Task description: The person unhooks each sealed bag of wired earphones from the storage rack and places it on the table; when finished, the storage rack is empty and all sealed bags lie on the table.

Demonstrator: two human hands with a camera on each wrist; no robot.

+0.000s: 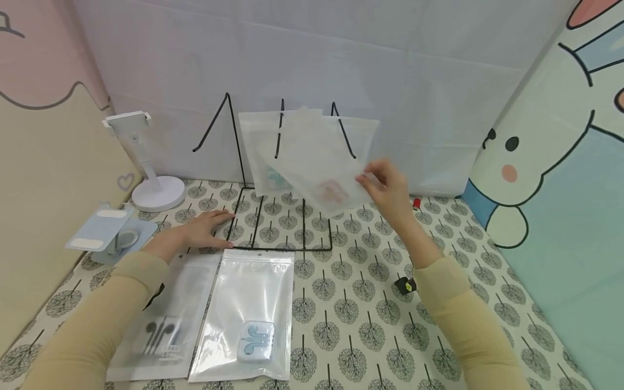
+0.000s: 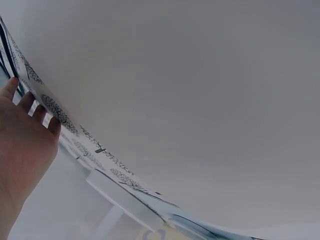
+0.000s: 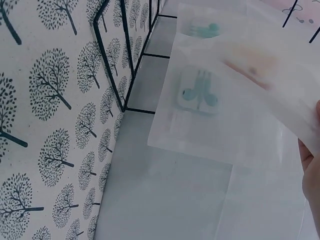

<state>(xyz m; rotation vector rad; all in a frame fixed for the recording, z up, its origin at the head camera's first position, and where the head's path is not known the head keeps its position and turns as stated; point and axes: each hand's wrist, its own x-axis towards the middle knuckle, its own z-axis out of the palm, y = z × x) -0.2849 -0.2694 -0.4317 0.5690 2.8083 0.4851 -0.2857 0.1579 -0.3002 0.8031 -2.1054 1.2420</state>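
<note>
My right hand (image 1: 387, 189) pinches the edge of a frosted zip bag (image 1: 312, 157) with a blurry pinkish thing inside. The bag is tilted and overlaps the prongs of a black wire display rack (image 1: 283, 249). Behind it hangs another frosted bag (image 3: 190, 130) with wired earphones (image 3: 198, 95) in a clear case; the held bag partly covers it. My left hand (image 1: 207, 230) rests low on the table, its spread fingers (image 2: 55, 125) at the left side of the rack's base, thumb near the front corner.
Two flat bags lie at front left, one with dark earphones (image 1: 160, 333), one with cased earphones (image 1: 255, 340). A white phone stand (image 1: 158, 195) and a blue folding stand (image 1: 97, 230) are on the left. A small red item (image 1: 416, 203) and a black-and-yellow one (image 1: 404, 285) lie right.
</note>
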